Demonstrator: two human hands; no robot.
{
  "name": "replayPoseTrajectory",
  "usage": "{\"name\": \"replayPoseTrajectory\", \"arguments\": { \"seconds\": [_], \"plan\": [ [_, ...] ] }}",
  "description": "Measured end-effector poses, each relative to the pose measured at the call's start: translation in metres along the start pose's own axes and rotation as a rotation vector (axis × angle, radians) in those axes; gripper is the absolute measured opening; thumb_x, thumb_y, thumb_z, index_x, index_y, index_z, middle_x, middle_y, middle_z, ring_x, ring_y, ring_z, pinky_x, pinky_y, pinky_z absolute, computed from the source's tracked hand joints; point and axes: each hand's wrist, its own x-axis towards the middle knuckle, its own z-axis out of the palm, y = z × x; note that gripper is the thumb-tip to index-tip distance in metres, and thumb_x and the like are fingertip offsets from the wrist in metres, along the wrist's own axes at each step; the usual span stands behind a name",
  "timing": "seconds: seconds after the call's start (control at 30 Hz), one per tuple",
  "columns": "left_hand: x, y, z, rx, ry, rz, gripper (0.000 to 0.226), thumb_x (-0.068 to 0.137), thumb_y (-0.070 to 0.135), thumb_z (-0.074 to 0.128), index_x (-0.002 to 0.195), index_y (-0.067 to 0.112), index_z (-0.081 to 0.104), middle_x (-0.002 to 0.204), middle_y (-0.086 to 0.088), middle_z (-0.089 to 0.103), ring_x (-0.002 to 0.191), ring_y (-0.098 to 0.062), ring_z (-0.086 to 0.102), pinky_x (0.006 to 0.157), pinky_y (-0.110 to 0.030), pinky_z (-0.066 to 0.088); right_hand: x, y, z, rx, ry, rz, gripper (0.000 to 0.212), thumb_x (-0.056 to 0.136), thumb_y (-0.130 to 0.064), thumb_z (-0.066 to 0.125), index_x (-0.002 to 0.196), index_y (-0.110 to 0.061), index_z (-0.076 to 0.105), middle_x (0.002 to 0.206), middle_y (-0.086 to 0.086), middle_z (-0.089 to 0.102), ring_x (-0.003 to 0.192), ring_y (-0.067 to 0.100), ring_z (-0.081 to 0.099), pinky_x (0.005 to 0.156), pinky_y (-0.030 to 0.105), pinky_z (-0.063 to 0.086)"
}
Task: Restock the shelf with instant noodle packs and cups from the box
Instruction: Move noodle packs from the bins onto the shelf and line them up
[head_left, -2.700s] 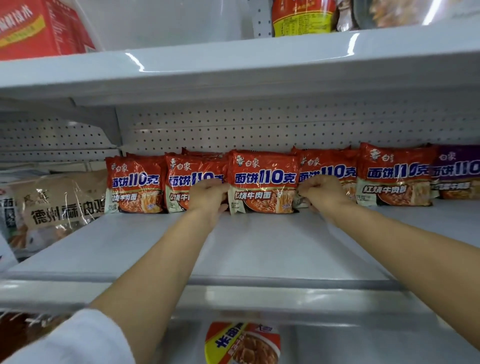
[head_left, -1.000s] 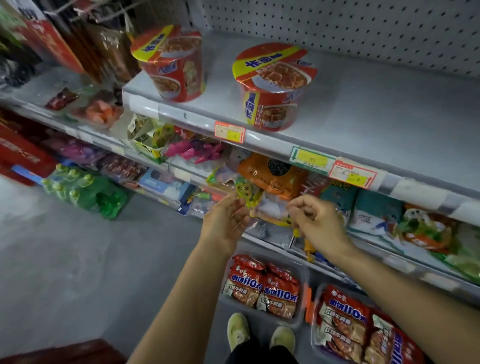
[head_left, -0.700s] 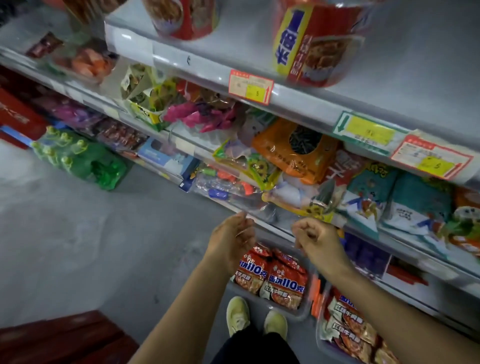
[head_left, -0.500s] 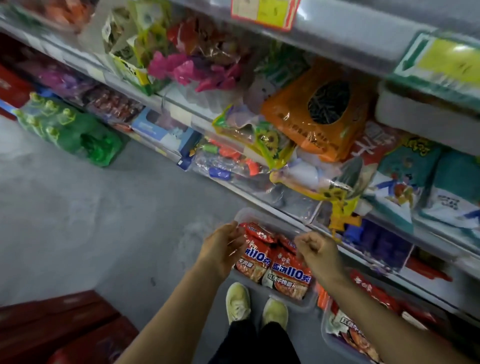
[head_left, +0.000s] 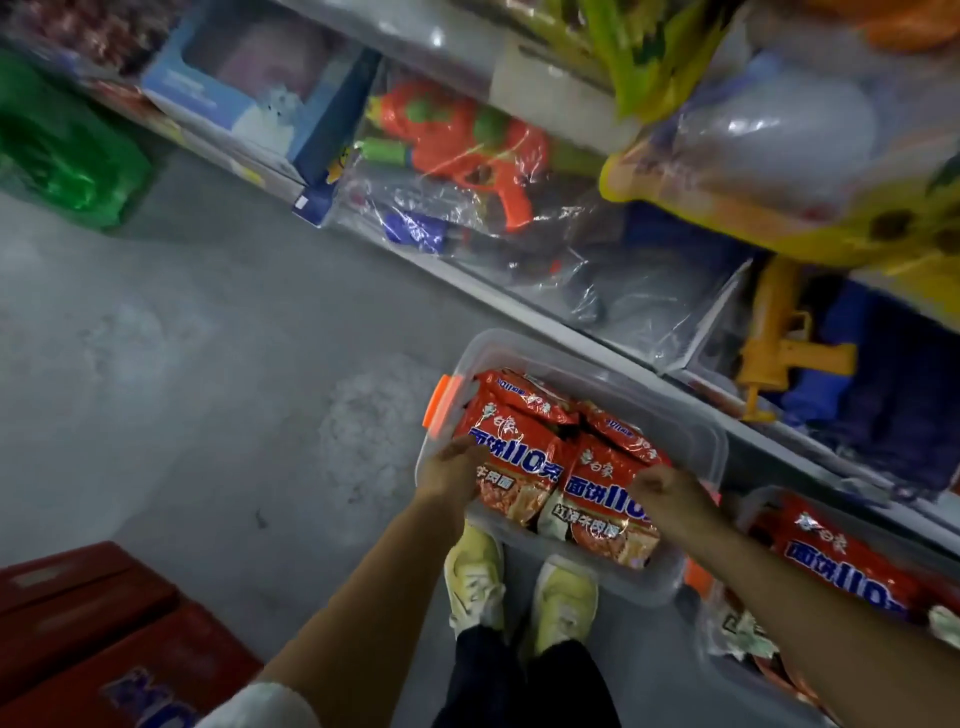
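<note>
While both arms reach down over the floor, the left hand (head_left: 448, 470) sits at the near left edge of a clear plastic storage box with an orange latch (head_left: 698, 434), its fingers curled onto the left side of a red instant noodle pack with blue and white lettering (head_left: 511, 460) that lies on top of the pile inside. The right hand (head_left: 662, 491) is a little lower and to the right, fingers bent and closing on the right edge of a second red instant noodle pack (head_left: 605, 499), which lies just beside the first and touches it along the middle. More red packs show beneath and behind these two, filling the box. Whether either pack has left the pile cannot be told.

To the right of the right forearm stands another clear plastic bin (head_left: 724, 642), holding a further red noodle pack (head_left: 841, 561) printed with the same lettering. Directly below the hands, between the two forearms, a pair of pale yellow shoes (head_left: 519, 584) stands on the grey concrete floor (head_left: 197, 364), toes at the near wall of the box. Beyond the hands, a low white shelf edge (head_left: 530, 288) runs diagonally, carrying an orange toy water gun in clear wrapping (head_left: 470, 148). Left of the left forearm lie dark red crates (head_left: 88, 618).
</note>
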Motion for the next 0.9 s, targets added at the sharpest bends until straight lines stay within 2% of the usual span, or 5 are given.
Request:
{"name": "replayPoseTrajectory", "arguments": {
  "seconds": [0.13, 0.33, 0.43, 0.6, 0.9],
  "plan": [
    [0.051, -0.023, 0.013, 0.215, -0.023, 0.093, 0.037, 0.093, 0.01, 0.063, 0.129, 0.015, 0.059, 0.118, -0.006, 0.064, 0.108, -0.026, 0.064, 0.092, -0.038, 0.054, 0.05, 0.018, 0.024, -0.229, 0.011, -0.077, 0.033, 0.096, -0.018, 0.056, 0.128, -0.009, 0.055, 0.123, 0.013, 0.063, 0.098, 0.026, 0.064, 0.082, 0.035, 0.052],
    [0.102, -0.062, 0.017, 0.577, 0.004, 0.243, 0.065, 0.088, 0.007, 0.064, 0.145, 0.021, 0.038, 0.14, -0.007, 0.05, 0.127, -0.029, 0.051, 0.103, -0.052, 0.047, 0.093, 0.032, 0.046, -0.297, -0.062, -0.041, 0.06, 0.097, -0.012, 0.051, 0.151, -0.014, 0.024, 0.103, 0.012, 0.06, 0.055, 0.012, 0.049, 0.046, 0.023, 0.033],
    [0.118, -0.07, 0.017, 0.712, 0.029, 0.271, 0.08, 0.087, 0.003, 0.06, 0.154, 0.019, 0.02, 0.152, -0.009, 0.037, 0.14, -0.029, 0.038, 0.11, -0.055, 0.039, 0.105, 0.039, 0.049, -0.375, -0.09, -0.041, 0.061, 0.094, -0.01, 0.054, 0.148, -0.011, 0.026, 0.075, -0.002, 0.047, 0.056, 0.015, 0.052, 0.046, 0.025, 0.036],
    [0.117, -0.07, 0.024, 0.872, 0.066, 0.305, 0.09, 0.084, 0.021, 0.067, 0.155, 0.02, 0.012, 0.157, -0.008, 0.029, 0.145, -0.03, 0.028, 0.117, -0.054, 0.028, 0.106, 0.041, 0.046, -0.485, -0.132, 0.002, 0.058, 0.089, -0.009, 0.064, 0.138, -0.006, 0.034, 0.087, 0.005, 0.058, 0.068, 0.018, 0.062, 0.052, 0.028, 0.046],
    [0.13, -0.06, 0.019, 0.798, 0.032, 0.182, 0.114, 0.03, 0.074, 0.068, 0.134, 0.035, 0.042, 0.13, 0.001, 0.06, 0.122, -0.027, 0.056, 0.101, -0.053, 0.046, 0.108, 0.04, 0.027, -0.758, -0.118, -0.058, 0.041, 0.063, -0.031, 0.085, 0.096, -0.017, 0.066, 0.084, 0.0, 0.067, 0.073, 0.018, 0.065, 0.071, 0.034, 0.058]
  ]
}}
